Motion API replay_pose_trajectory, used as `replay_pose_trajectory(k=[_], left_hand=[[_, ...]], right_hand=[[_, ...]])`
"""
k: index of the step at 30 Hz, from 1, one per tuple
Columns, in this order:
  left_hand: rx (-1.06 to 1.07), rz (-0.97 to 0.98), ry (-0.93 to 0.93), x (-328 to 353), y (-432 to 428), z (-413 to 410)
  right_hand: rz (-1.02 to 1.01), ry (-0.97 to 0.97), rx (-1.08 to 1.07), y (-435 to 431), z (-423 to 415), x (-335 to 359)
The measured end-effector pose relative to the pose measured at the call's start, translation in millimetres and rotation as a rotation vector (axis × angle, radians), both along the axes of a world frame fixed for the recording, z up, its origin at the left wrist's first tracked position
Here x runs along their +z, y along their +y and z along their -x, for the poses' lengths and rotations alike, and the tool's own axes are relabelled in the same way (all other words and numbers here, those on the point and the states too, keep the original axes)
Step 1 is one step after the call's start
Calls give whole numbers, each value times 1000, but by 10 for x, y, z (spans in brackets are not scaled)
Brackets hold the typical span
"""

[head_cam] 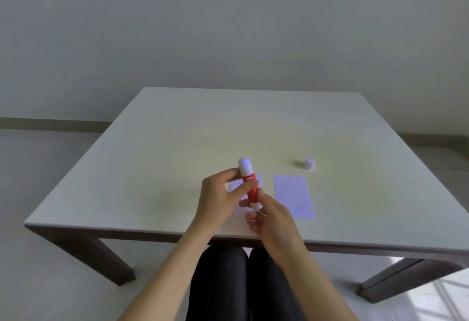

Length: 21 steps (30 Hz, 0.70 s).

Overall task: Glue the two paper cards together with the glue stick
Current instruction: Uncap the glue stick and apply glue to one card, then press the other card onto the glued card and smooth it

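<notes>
The glue stick [250, 185] is held up in the air just above the near part of the table, a slim red cylinder with a white, rounded top end and a white band at its base. It leans slightly, top away from the person, and white lettering runs along its red body, too small to read. The left hand [220, 198] grips it around the upper red part, thumb and fingers wrapped to either side. The right hand [269, 215] pinches the white base between its fingertips, the other fingers curled loosely underneath.

Directly beneath the stick lies one paper card [234, 185], pale and flat, mostly hidden by the hands so only a strip of it shows. Just beside it, to the right and clear of it, the second paper card [294, 196] lies in full view: a plain upright rectangle with crisp edges and a matte, faintly bluish-white face. Further back and to the right, well apart from the cards, a small white cap [310, 163] stands on the tabletop, a short stubby cylinder casting a soft shadow to its left.

The table [177, 143] has a smooth, cream-coloured matte top with a thin edge and dark brown, square-cut legs. Under its near edge the person's knees in dark trousers [243, 282] show. Beyond is a plain pale wall.
</notes>
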<state>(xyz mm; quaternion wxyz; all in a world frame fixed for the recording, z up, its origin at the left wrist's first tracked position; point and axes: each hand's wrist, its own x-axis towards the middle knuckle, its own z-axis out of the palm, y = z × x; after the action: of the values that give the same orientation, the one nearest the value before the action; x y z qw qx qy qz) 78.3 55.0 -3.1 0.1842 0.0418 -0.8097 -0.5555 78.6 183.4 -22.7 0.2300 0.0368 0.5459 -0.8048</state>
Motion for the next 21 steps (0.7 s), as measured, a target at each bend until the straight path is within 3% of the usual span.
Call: replay_pose_trajectory(k=[2, 4, 6, 10, 14, 21], left_hand=[[48, 19, 42, 98, -63, 58], [138, 77, 61, 194, -194, 186], [252, 156, 42, 254, -345, 360], [369, 216, -47, 188, -508, 672], [393, 231, -104, 65, -531, 819], [415, 200, -107, -50, -547, 853]], right_hand=[[-352, 262, -71, 46, -18, -35], [-559, 530, -116, 74, -44, -77], [-726, 798, -77, 62, -93, -108], [-1295, 1323, -32, -17, -124, -228], [-1489, 1401, 51, -93, -147, -314], [-1429, 1491, -39, -80, -193, -410]])
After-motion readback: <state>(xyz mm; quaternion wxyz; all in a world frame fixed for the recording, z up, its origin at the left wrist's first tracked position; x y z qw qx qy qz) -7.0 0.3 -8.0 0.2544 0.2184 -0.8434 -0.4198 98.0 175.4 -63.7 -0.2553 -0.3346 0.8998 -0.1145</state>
